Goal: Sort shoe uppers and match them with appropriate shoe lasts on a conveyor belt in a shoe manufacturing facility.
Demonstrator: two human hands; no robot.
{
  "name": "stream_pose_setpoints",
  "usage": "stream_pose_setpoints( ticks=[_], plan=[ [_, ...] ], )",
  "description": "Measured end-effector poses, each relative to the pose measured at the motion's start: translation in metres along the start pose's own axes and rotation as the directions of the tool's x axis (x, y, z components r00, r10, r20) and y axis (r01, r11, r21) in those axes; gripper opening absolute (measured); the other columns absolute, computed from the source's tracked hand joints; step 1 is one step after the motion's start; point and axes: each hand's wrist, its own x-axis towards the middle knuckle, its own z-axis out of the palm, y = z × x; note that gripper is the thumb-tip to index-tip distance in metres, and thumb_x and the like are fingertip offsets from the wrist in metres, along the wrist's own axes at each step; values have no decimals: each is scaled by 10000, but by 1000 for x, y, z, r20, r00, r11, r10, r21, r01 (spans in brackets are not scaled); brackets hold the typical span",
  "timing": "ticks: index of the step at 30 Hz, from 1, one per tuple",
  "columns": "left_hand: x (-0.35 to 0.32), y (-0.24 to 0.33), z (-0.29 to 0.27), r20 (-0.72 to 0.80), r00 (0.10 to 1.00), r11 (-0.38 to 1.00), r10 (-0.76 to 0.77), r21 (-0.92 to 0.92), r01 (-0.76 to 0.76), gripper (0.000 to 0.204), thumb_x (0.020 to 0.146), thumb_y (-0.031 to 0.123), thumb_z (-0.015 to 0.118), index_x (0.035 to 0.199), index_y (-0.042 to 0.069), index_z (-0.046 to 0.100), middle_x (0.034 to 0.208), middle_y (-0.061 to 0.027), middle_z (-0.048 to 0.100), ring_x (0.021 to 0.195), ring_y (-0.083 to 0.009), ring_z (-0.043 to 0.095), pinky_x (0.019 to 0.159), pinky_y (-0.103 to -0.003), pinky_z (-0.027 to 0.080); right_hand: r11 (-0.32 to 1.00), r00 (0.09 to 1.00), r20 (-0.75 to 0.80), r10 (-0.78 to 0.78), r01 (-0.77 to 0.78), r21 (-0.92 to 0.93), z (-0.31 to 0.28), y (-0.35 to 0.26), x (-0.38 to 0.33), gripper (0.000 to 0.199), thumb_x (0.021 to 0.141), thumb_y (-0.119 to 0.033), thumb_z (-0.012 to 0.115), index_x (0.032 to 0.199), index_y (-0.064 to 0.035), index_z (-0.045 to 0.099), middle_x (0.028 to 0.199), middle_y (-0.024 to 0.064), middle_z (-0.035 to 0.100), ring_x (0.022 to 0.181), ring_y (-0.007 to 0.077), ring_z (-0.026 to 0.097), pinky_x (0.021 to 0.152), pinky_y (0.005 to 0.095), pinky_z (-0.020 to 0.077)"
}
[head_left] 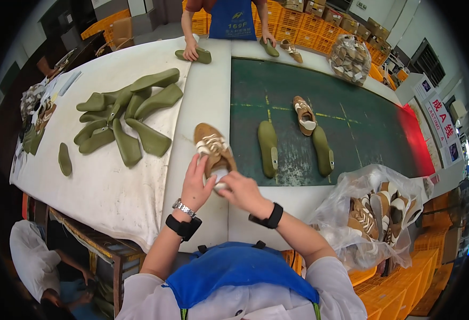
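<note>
A tan sneaker (pixel 207 134) with white laces lies toe away from me on the white worktop strip between the cloth and the green belt. My left hand (pixel 196 185) grips its left side, with the thumb near the heel opening. At the heel, my right hand (pixel 241 191) has its fingers bent against the collar; it is slightly blurred. Two green shoe lasts (pixel 267 146) (pixel 322 152) lie on the belt to the right. Another tan sneaker (pixel 304 114) lies beyond them, its heel against the right-hand last.
Many green lasts (pixel 130 114) are heaped on the white cloth (pixel 106 197) at left. A clear bag of sneakers (pixel 383 213) sits at the near right, another bag (pixel 350 58) at the far right. Across the table a person (pixel 233 18) handles lasts; another (pixel 37 261) bends low at left.
</note>
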Motion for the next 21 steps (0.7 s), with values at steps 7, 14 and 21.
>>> stream_pose_setpoints(
  ticks=[7, 14, 21],
  plan=[
    [-12, -51, -9, 157, 986, 986, -58, 164, 32, 501, 753, 150, 670, 1200, 13, 489, 1270, -219, 448, 1167, -384, 431, 979, -422, 372, 922, 955, -130, 266, -291, -253, -28, 129, 103, 257, 769, -217, 649, 992, -92, 621, 973, 161, 573, 864, 345, 601, 758, 418, 493],
    [-18, -153, -50, -31, 956, 906, -291, 314, 285, 592, 695, 140, 705, 1222, 11, 469, 1279, -250, 409, 1186, -414, 385, 998, -447, 345, 904, 902, -213, 376, -407, -129, 4, 269, 179, 411, 769, -52, 567, 1174, -119, 546, 1146, 200, 501, 1032, 389, 531, 882, 433, 444],
    [33, -274, -81, -399, 647, 457, -650, 474, 752, 1056, 610, 385, 784, 1430, 169, 156, 1460, -222, 153, 1304, -426, 223, 1017, -509, 315, 984, 961, -212, 176, -172, 37, 26, 249, 158, 494, 755, -66, 613, 1233, -63, 488, 1213, 216, 495, 1031, 358, 528, 859, 396, 449]
  ],
)
